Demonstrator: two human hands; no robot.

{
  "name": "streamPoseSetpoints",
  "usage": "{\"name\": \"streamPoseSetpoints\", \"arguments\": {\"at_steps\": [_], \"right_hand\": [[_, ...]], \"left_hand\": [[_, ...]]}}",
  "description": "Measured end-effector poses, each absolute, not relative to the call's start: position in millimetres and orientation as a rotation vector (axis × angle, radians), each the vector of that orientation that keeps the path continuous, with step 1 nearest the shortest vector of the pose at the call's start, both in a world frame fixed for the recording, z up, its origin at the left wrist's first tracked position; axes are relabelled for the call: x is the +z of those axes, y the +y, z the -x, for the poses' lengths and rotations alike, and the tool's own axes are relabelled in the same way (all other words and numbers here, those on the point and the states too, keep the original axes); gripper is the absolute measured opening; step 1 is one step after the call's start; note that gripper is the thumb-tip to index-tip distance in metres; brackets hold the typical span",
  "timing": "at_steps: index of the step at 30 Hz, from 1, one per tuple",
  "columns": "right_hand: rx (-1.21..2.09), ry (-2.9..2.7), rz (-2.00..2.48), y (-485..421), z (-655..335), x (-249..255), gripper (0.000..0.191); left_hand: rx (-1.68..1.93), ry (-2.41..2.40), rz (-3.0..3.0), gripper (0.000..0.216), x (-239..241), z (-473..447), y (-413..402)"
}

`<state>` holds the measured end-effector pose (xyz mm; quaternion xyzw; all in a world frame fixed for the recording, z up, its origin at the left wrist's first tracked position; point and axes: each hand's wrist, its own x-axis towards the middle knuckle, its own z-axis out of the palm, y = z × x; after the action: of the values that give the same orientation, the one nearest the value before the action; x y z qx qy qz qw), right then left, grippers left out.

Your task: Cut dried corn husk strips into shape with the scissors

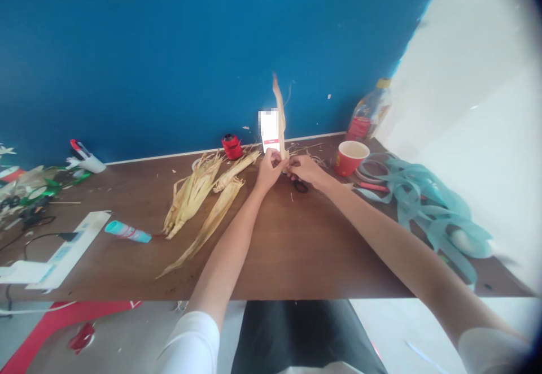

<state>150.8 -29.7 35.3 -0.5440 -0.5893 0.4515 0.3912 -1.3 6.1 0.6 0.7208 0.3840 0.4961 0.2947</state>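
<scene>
A dried corn husk [280, 117] stands upright between my two hands, its narrow tip pointing up in front of the blue wall. My left hand [271, 168] pinches the husk's lower end. Close beside it, my right hand [305, 169] has its fingers closed at the same lower end; the fingertips are partly hidden. Under the right hand lies a black ring-shaped thing [300, 186], perhaps a scissors handle. To the left, a bundle of corn husks [192, 193] and a long loose husk [218, 210] rest on the brown table.
Behind my hands a lit phone [270, 128] leans on the wall. Rightward stand a red paper cup [347, 159], a plastic bottle [367, 114] and tangled teal ribbon [432, 199]. Leftward are a blue tube [127, 231], a power strip [70, 249] and a red container [231, 147].
</scene>
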Motion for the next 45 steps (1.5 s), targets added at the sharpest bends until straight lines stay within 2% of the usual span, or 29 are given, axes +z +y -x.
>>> {"name": "streamPoseSetpoints", "arguments": {"at_steps": [17,25,28,33,37,41,43,45], "right_hand": [[1.149,-1.476,1.4,-24.4,-155.6,30.8,0.005],[1.161,-1.51,1.402,-20.5,-156.0,18.8,0.004],[1.044,-1.595,1.474,-22.1,-159.5,24.1,0.002],[0.558,-2.031,1.713,-26.3,-173.0,46.4,0.006],[0.453,-2.312,1.901,-33.5,-176.8,60.4,0.026],[0.355,-2.406,2.014,-43.2,-171.8,65.7,0.05],[0.348,-2.423,2.073,-47.5,-168.7,67.2,0.054],[0.345,-2.434,2.094,-51.0,-165.8,68.7,0.049]], "left_hand": [[1.287,0.911,-1.789,0.024,-2.9,3.3,10.9],[1.287,0.881,-1.787,0.013,-7.1,5.4,17.7],[1.298,0.921,-1.732,0.019,-7.6,6.7,19.4],[1.395,1.018,-1.652,0.017,-5.4,8.5,20.1],[1.405,1.011,-1.616,0.019,-6.7,8.5,21.1],[1.418,0.998,-1.561,0.031,-9.1,8.3,21.9],[1.425,0.992,-1.538,0.038,-9.4,8.1,22.0],[1.426,1.004,-1.524,0.045,-9.2,7.8,21.7]]}}
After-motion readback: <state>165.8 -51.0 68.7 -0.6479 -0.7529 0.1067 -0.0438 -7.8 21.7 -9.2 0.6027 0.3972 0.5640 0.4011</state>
